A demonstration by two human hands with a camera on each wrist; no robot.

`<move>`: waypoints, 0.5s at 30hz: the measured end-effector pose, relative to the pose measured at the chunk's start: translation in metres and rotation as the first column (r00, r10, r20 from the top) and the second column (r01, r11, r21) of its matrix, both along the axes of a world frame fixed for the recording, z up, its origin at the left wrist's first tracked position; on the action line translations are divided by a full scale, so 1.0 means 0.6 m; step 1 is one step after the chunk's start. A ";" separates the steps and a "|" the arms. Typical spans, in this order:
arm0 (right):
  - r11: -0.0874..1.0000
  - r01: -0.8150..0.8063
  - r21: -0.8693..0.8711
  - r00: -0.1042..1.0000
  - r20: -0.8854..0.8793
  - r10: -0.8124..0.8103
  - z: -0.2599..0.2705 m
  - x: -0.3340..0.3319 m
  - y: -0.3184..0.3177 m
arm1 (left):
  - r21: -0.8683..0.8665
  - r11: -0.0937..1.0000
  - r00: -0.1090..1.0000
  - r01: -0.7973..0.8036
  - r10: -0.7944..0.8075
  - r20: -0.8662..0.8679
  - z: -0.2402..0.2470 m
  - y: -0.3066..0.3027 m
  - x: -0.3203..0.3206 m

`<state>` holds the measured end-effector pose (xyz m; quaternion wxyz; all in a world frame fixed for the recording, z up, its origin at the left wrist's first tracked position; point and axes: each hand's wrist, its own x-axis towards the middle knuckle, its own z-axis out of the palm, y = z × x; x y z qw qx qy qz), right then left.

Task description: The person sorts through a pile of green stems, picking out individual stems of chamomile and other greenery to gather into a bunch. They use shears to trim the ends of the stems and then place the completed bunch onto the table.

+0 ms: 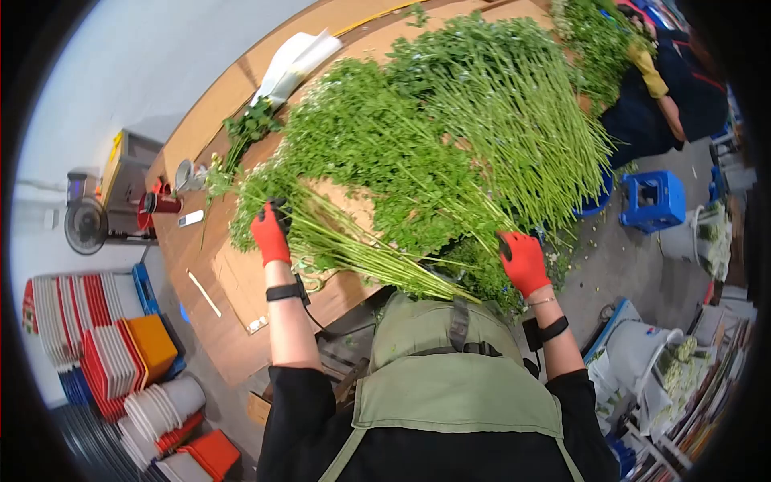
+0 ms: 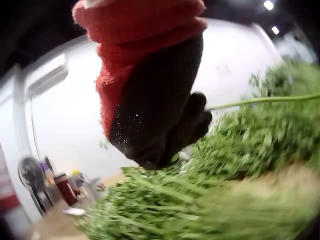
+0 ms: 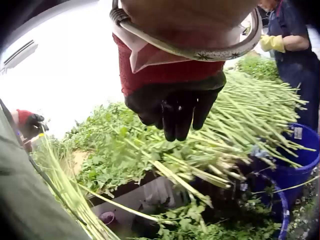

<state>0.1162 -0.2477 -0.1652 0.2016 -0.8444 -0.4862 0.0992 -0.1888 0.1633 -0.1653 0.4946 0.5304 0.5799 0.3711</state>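
Note:
My left hand (image 1: pixel 271 233), in a red glove with black palm and fingers, is over the left end of the greenery. In the left wrist view its curled fingers pinch a thin green stem (image 2: pixel 265 101) that runs off to the right. Below it, a bundle of long flower stems (image 1: pixel 377 257) slants across the table edge, cut ends against the green apron (image 1: pixel 458 394). My right hand (image 1: pixel 524 263), gloved alike, hovers by the cut ends of the leafy stem pile (image 3: pixel 175 172). Its fingers hang loosely downward with nothing visible in them; the thumb is hidden.
Long-stemmed greenery (image 1: pixel 522 120) covers much of the brown table (image 1: pixel 193 273). At the far right, another person in yellow gloves (image 1: pixel 647 71) handles more greenery. Blue buckets (image 3: pixel 300 175) and a blue stool (image 1: pixel 652 201) stand at the right. A white wrapped bunch (image 1: pixel 293 66) lies at the back.

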 end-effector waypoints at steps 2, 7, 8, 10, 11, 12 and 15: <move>0.999 -0.030 0.011 0.998 0.055 0.029 -0.016 -0.009 0.071 | 0.257 0.946 0.674 0.197 0.060 -0.736 -0.012 -0.003 -0.018; 0.986 -0.098 -0.133 0.931 0.339 0.138 -0.071 -0.011 0.193 | 0.374 0.899 0.550 0.228 0.198 -0.811 0.016 -0.092 0.004; 0.979 -0.065 -0.193 0.927 0.352 0.131 -0.093 0.001 0.199 | 0.391 0.887 0.564 0.246 0.197 -0.802 0.005 -0.100 -0.001; 0.969 -0.011 -0.248 0.946 0.311 0.090 -0.083 0.007 0.211 | 0.378 0.899 0.681 0.222 0.135 -0.720 0.010 -0.129 0.005; 0.970 -0.027 -0.242 0.944 0.313 0.104 -0.073 0.011 0.209 | 0.383 0.900 0.680 0.206 0.150 -0.718 0.003 -0.139 0.004; 0.997 0.048 -0.065 0.972 0.234 -0.031 -0.065 0.018 0.205 | 0.385 0.896 0.753 0.223 0.093 -0.651 -0.012 -0.148 0.003; 0.892 0.265 0.365 0.959 -0.194 -0.206 -0.010 0.026 0.200 | 0.277 0.935 0.917 0.220 -0.102 -0.385 -0.069 -0.160 0.005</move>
